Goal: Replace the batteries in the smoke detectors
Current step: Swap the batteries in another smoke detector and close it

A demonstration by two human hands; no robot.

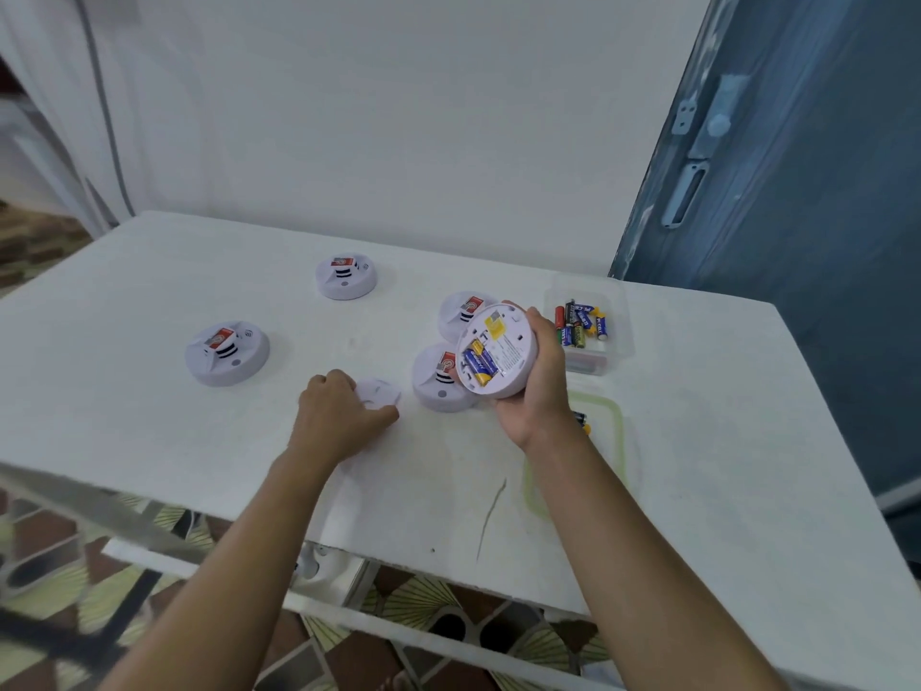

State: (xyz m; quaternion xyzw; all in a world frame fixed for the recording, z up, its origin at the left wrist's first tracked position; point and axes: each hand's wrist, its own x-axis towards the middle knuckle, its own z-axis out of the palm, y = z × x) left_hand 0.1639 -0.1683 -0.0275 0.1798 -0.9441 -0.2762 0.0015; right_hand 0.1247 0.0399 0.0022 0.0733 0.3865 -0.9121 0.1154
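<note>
Detector (498, 349): back up, tilted, held over worktop (149, 441) right of centre, batteries (478, 366) seated.
Right hand (540, 386): wrapped round its rim.
Left hand (344, 416): fingers curled on cover (381, 394) edge.
Cover: flat on worktop, left of Detector; Left hand nearer.

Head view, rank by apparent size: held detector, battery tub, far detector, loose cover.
1. Held detector and battery tub: look alike, unranked.
2. Far detector, though farther from the camera.
3. Loose cover, partly hidden by left hand.
</note>
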